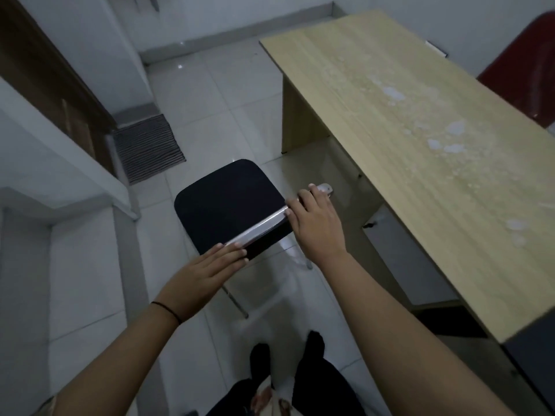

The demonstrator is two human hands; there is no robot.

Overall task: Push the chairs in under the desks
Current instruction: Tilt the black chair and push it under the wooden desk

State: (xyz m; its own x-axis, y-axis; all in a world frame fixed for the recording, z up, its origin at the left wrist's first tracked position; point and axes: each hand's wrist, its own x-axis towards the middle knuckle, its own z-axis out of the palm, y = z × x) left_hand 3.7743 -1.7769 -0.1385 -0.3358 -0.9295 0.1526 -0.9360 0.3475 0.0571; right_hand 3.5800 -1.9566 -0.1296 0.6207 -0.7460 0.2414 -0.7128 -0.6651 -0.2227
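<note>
While the person stood on the white tiled floor (192,94) with dark-trousered legs and feet (315,343) at the bottom of the view, both bare arms reached forward to a chair (228,202). The left hand (207,271), a thin black band (168,310) round its wrist, lay flat with straight fingers resting on the near end of the chair's shiny metal top rail (264,228), gripping nothing. The right hand (315,226) sat farther along the same rail, its fingers curled over the bar near the rail's far end, which stuck out past the fingertips. The chair had a black padded seat and chrome legs, and it stood on the tiles just beside the open front of the desk (420,139), not under it; its seat lay to the left of the desk's near long edge. The desk was light wood-grain, with pale worn blotches across its top and a side panel at its far left corner. Beneath it, toward the right, a grey drawer unit (405,259) showed. Beyond the chair a striped grey doormat (147,148) lay before a brown wooden door (51,94) at the left wall. At the desk's far right edge, part of a red chair (528,70) rose above the top.
</note>
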